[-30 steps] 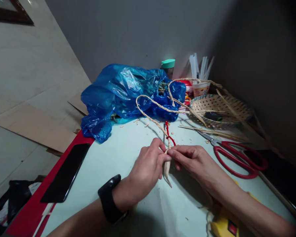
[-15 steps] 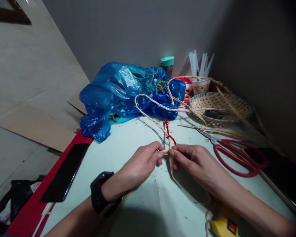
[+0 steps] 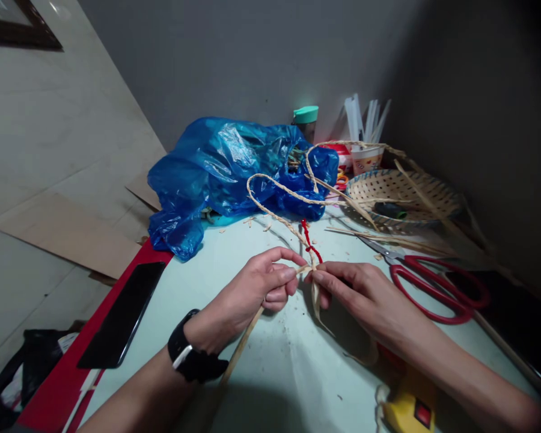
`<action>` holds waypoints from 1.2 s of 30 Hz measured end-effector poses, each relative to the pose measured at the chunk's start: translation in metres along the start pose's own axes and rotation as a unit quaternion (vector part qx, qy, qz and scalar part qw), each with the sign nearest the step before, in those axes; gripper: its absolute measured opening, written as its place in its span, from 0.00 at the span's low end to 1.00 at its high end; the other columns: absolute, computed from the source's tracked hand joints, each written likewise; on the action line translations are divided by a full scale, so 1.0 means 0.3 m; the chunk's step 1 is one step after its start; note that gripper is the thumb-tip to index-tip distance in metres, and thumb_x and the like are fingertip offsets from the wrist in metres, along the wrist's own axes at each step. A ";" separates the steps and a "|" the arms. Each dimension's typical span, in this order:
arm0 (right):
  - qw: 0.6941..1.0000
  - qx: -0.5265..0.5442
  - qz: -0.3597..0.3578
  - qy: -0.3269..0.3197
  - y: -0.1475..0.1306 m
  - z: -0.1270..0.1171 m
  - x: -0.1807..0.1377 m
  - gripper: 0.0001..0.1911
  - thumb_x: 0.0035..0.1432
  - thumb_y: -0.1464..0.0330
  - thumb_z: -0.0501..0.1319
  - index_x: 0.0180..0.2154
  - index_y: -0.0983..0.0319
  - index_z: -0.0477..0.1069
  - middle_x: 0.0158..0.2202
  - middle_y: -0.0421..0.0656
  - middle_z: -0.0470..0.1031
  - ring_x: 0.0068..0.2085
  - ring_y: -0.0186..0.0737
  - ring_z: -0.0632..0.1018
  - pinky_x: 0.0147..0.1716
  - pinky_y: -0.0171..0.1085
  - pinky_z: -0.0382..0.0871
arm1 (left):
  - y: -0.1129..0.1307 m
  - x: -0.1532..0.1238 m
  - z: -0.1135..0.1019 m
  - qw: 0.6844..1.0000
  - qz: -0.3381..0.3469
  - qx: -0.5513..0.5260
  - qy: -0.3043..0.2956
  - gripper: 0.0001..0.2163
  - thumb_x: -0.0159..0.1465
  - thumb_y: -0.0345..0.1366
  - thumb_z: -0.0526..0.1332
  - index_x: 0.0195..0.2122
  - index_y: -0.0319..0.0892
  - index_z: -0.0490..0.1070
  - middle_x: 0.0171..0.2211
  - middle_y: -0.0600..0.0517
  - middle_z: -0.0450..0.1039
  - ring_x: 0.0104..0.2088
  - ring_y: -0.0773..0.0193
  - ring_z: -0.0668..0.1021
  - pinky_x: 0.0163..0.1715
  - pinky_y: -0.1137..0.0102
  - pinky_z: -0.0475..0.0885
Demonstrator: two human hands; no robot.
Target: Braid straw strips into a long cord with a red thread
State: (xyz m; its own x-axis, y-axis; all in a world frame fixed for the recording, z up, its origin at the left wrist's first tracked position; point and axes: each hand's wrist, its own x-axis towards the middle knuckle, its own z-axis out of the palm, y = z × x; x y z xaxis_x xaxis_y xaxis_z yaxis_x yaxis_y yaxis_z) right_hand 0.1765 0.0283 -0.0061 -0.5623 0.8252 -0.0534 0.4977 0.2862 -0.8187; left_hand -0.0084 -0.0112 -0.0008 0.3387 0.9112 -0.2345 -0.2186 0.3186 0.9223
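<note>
Both hands meet at the near end of a pale braided straw cord (image 3: 279, 214). My left hand (image 3: 270, 279), with a black watch (image 3: 193, 355) on its wrist, pinches a straw strand (image 3: 303, 270); a long strand (image 3: 246, 337) trails from under it toward me. Thumb and forefinger of my right hand (image 3: 345, 285) are closed on the braid's end, beside a loose strand (image 3: 316, 300) hanging down. A red twisted tie (image 3: 313, 248) is round the braid just above my fingers. From there the cord loops back over the table to the basket.
A blue plastic bag (image 3: 234, 162) lies at the back. To the right are a woven basket (image 3: 410, 195), a cup of white sticks (image 3: 367, 157) and red-handled scissors (image 3: 437, 288). A black phone (image 3: 121, 316) lies left, a yellow tape measure (image 3: 410, 406) at front right.
My left hand has turned and risen slightly, its forefinger stretching over the strand, and the trailing straw under it shows more. My right hand stays nearly still at the braid's end.
</note>
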 end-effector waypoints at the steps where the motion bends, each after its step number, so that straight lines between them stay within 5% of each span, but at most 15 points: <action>1: 1.000 0.001 -0.001 0.000 -0.001 0.001 -0.001 0.22 0.63 0.59 0.49 0.21 0.59 0.68 0.19 0.39 0.70 0.22 0.35 0.67 0.25 0.36 0.56 | -0.001 0.000 -0.001 1.000 0.000 0.012 0.006 0.07 0.64 0.34 0.55 0.43 0.42 0.65 0.23 0.59 0.62 0.17 0.77 0.53 0.17 0.77 0.44; 14: 1.000 -0.018 -0.003 -0.003 -0.008 0.009 -0.002 0.20 0.63 0.60 0.49 0.22 0.59 0.67 0.21 0.39 0.72 0.24 0.37 0.70 0.28 0.36 0.58 | -0.030 0.008 0.035 0.958 0.076 0.255 0.112 0.06 0.65 0.37 0.52 0.39 0.44 0.66 0.25 0.55 0.69 0.19 0.73 0.66 0.20 0.76 0.63; 21: 0.999 -0.031 -0.010 0.003 -0.011 0.024 -0.001 0.20 0.63 0.61 0.48 0.22 0.59 0.67 0.20 0.40 0.71 0.24 0.37 0.69 0.28 0.37 0.57 | -0.041 0.001 0.057 0.857 0.123 0.466 0.183 0.08 0.65 0.34 0.50 0.33 0.44 0.67 0.26 0.54 0.70 0.23 0.68 0.70 0.27 0.73 0.63; 28: 0.999 0.031 0.009 0.006 -0.010 0.039 0.011 0.18 0.61 0.63 0.50 0.22 0.61 0.68 0.19 0.38 0.68 0.23 0.35 0.66 0.25 0.35 0.57 | -0.072 0.009 0.087 0.766 0.153 0.560 0.276 0.06 0.61 0.33 0.54 0.27 0.45 0.62 0.22 0.54 0.69 0.23 0.65 0.68 0.27 0.70 0.58; 36: 0.995 0.092 0.016 0.028 -0.020 0.051 0.014 0.17 0.60 0.62 0.52 0.23 0.62 0.69 0.18 0.37 0.67 0.23 0.35 0.68 0.24 0.33 0.56 | -0.068 0.009 0.105 0.765 0.184 0.525 0.324 0.07 0.61 0.32 0.55 0.25 0.44 0.63 0.25 0.53 0.69 0.26 0.64 0.69 0.30 0.69 0.58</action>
State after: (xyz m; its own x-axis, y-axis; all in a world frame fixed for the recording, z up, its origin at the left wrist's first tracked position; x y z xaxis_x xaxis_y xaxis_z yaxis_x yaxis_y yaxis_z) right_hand 0.1609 0.0224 -0.0101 -0.5078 0.8599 -0.0524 0.3815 0.1699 -0.9086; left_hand 0.0259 -0.0233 -0.0104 -0.1685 0.9350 0.3122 0.7817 -0.0662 0.6201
